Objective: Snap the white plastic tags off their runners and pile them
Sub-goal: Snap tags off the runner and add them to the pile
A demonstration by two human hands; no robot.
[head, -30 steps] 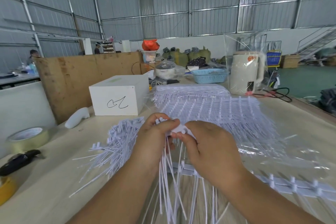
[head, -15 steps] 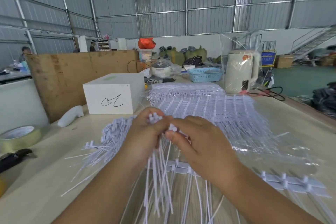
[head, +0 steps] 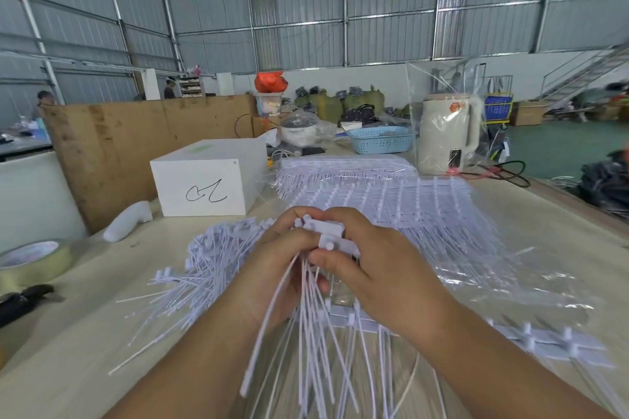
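So at that point I had a bundle of tags (head: 320, 333) bunched in my left hand (head: 272, 269), fingers curled round the stems just under the heads, with the long tails hanging down toward me. My right hand (head: 371, 269) was pinching the runner piece (head: 332, 236) at the top of the bundle, thumb underneath and fingers over it, both hands touching right above the table (head: 544, 248).

Progress-wise, I'd call it somewhere in the early-to-middle stretch. There was a decent loose pile (head: 211, 258) of snapped-off tags fanned out on the table just left of my hands, so a fair bit was done. But behind my hands sat a big stack of full sheets (head: 391, 204) not yet touched, some on clear plastic wrap, and another runner strip (head: 551, 347) lay by my right forearm with pegs on it. So way more left than finished, I reckon.

Further out: a white box (head: 204, 187) with a scribble, a tape roll (head: 34, 258) at the left edge, a blue basket (head: 381, 143) and a cream kettle (head: 449, 136) at the back.
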